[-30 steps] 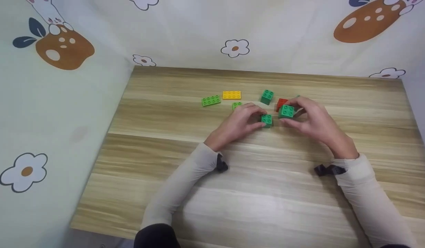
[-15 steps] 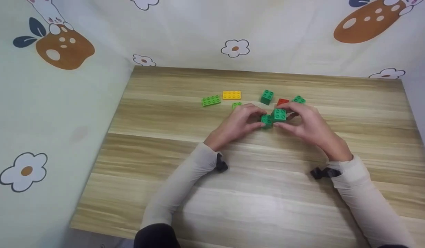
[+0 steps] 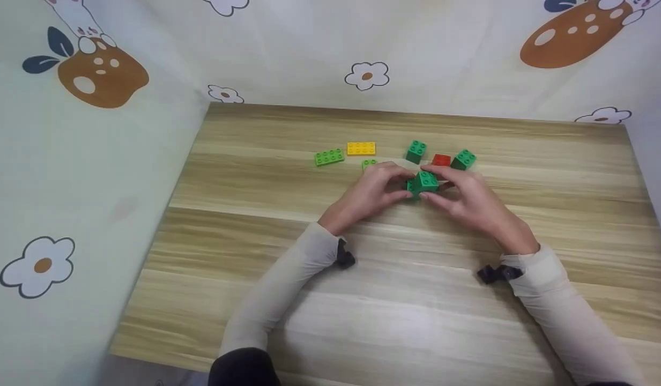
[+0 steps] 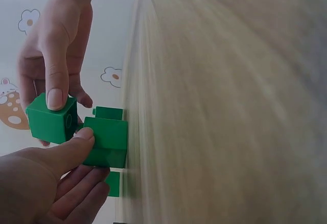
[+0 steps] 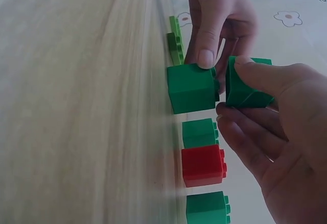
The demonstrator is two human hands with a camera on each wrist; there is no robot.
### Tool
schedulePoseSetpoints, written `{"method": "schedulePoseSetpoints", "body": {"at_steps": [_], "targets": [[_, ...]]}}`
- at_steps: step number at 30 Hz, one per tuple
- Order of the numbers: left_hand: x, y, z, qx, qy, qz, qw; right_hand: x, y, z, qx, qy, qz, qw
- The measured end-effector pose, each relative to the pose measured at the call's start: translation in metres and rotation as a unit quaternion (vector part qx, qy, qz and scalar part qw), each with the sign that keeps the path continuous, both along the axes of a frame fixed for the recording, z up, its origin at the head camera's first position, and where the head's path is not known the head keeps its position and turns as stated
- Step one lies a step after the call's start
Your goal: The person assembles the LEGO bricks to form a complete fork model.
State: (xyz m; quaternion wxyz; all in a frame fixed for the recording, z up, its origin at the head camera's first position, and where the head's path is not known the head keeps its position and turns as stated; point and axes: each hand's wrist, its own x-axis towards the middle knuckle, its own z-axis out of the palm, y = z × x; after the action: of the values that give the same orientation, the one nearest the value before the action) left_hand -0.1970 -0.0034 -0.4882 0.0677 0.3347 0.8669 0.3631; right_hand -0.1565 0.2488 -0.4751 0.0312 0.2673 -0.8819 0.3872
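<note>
In the head view my left hand [image 3: 376,190] pinches a green toy building brick [image 4: 104,141] that stands on the wooden table. Its thumb presses one side, and the studs face up. My right hand [image 3: 469,201] holds a second green brick [image 3: 427,182] between thumb and fingers, slightly tilted, just above the first. A narrow gap shows between the two bricks in the right wrist view, where the raised brick [image 5: 249,85] turns its hollow underside toward the studs of the lower brick [image 5: 191,89].
Behind the hands stand a green brick [image 3: 416,152], a red brick [image 3: 441,160] and another green brick [image 3: 463,159]. Farther left lie a yellow flat brick [image 3: 361,148], a light green flat brick [image 3: 329,157] and a partly hidden light green piece [image 3: 369,163]. Patterned cloth walls border the table [image 3: 244,177].
My right hand has moved left with its green brick, from beside the left hand's brick to over it, and the brick has turned a little. The left hand has stayed put.
</note>
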Motion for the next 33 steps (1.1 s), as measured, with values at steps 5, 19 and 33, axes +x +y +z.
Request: {"method": "schedulePoseSetpoints", "body": {"at_steps": [5, 19, 33], "targets": [[0.0005, 0.0005, 0.0008, -0.002, -0.004, 0.001, 1.0000, 0.0008, -0.0002, -0.0013, 0.006, 0.007, 0.004, 1.000], [0.0013, 0.0004, 0.0003, 0.004, -0.017, 0.005, 0.9998, 0.0020, -0.0035, -0.0055, -0.011, 0.000, -0.011, 1.000], [0.0013, 0.0001, -0.0011, 0.016, -0.021, 0.007, 0.9996, 0.0011, -0.0054, -0.0078, -0.018, -0.002, -0.026, 1.000]]}}
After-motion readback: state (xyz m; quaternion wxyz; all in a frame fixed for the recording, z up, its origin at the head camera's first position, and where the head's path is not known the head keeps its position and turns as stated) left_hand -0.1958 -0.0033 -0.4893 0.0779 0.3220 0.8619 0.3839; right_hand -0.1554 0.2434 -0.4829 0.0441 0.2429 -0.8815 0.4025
